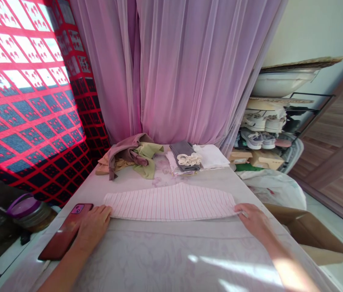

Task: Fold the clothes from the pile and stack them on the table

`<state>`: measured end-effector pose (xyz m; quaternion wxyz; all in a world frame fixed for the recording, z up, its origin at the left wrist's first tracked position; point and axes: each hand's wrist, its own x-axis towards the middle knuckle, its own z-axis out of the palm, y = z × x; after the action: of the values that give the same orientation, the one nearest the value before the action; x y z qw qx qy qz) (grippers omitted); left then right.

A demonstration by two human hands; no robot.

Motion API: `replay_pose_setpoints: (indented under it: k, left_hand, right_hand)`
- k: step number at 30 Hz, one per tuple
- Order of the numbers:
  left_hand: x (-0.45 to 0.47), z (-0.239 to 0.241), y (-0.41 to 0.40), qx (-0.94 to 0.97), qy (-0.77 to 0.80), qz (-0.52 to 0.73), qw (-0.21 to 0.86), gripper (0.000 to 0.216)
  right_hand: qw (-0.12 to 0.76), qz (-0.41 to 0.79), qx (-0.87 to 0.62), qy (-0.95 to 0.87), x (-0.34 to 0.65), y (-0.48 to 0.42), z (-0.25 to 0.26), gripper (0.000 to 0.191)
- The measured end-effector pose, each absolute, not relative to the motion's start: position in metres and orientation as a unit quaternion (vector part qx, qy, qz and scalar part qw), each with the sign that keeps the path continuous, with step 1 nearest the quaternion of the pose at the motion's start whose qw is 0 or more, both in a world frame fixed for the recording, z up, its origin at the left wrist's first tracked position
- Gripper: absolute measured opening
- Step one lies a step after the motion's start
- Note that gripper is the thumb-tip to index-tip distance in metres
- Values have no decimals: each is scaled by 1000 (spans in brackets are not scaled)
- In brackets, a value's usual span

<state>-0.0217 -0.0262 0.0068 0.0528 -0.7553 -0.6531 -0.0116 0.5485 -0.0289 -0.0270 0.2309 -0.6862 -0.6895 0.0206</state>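
Note:
A white garment with thin pink stripes (171, 204) lies as a long, flat strip across the bed-like table surface; its exact kind is hard to tell. My left hand (95, 222) is at the strip's left end, fingers closed on the lower corner. At the opposite end, my right hand (254, 219) pinches the right corner between thumb and fingers. A red-brown phone (65, 233) lies beside my left wrist, partly behind the forearm.
Crumpled brown and green clothes (131, 156) lie at the back left. Behind the strip sit folded dark grey clothes (183, 154) with a cream scrunchie-like piece (189, 159), beside white cloth (212, 157). An open cardboard box (314, 227) and shoe rack (259, 140) stand right.

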Motion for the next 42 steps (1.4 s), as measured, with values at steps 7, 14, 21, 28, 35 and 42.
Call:
replay_pose_setpoints:
  k: [7, 14, 21, 28, 35, 42]
  left_hand:
    - [-29, 0, -33, -767, -636, -44, 74, 25]
    - [-39, -24, -30, -720, -669, -185, -22, 22]
    - [-54, -15, -20, -575, -788, -203, -87, 29]
    - [-37, -1, -14, -568, -810, -111, -96, 41]
    - [-50, 7, -8, -574, -810, -82, -90, 37]
    - [-12, 6, -24, -645, -745, -146, 85, 32]
  right_hand:
    - [234, -110, -685, -681, 529, -48, -37, 21]
    - [237, -75, -710, -659, 540, -50, -65, 22]
    - [288, 53, -832, -471, 543, -43, -59, 41]
    - [220, 34, -870, -439, 519, -37, -42, 46]
    - [276, 7, -863, -422, 518, -39, -43, 35]
    - [315, -93, -816, -475, 506, -41, -41, 39]
